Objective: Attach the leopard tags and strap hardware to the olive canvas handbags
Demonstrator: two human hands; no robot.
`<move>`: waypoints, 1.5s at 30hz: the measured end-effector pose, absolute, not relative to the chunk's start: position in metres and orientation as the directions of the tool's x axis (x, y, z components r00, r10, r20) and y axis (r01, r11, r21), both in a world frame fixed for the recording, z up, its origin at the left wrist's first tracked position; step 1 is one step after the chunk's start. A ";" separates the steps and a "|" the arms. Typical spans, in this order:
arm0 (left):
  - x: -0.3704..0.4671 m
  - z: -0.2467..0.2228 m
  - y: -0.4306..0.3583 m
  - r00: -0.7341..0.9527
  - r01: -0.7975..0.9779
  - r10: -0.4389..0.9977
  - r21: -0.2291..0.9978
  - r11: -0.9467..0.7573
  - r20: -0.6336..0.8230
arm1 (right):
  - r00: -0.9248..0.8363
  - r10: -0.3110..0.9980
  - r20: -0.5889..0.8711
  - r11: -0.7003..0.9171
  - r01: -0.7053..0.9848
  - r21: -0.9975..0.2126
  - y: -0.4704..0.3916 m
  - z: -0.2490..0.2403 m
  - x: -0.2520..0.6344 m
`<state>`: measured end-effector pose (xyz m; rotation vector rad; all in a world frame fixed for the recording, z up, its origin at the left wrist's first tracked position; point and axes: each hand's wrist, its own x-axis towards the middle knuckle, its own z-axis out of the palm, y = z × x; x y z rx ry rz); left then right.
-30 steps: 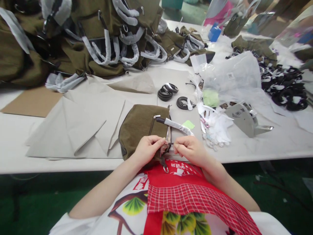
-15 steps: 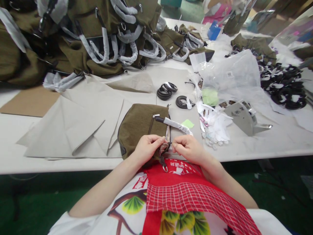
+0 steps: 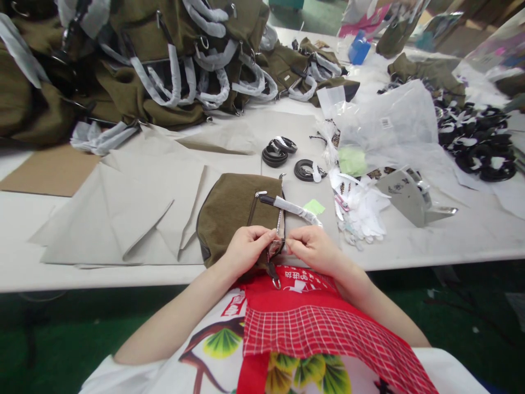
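An olive fabric handbag (image 3: 233, 202) lies at the table's front edge, its zipper (image 3: 279, 223) partly open on the right side. A wrapped handle (image 3: 297, 208) arches from it over the table. My left hand (image 3: 251, 247) rests against the bag's front, thumb and forefinger pinched together at the zipper opening. Close by on the right, my right hand (image 3: 314, 247) is closed with its fingertips pressed together. Something thin and small spans the narrow gap between the two pinches; its kind is too small to tell. A dark tab with a metal ring (image 3: 274, 276) hangs below the left hand.
Olive bags with wrapped handles (image 3: 164, 76) are heaped at the back left. Coiled black straps (image 3: 275, 153) lie behind the handbag. White tags (image 3: 363, 210), a tape dispenser (image 3: 410, 197) and a clear plastic bag (image 3: 389, 117) stand right. Grey paper sheets (image 3: 118, 202) cover the left.
My right hand has shifted very slightly left, closer to the left hand. The left hand and the handbag stay practically where they were.
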<state>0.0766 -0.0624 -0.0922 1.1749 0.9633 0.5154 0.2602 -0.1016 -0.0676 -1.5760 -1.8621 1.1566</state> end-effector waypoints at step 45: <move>0.065 -0.077 -0.054 0.649 0.440 0.759 0.785 -0.436 0.058 | -0.085 0.991 -0.100 -0.020 0.652 -0.758 -0.119 -0.073 0.262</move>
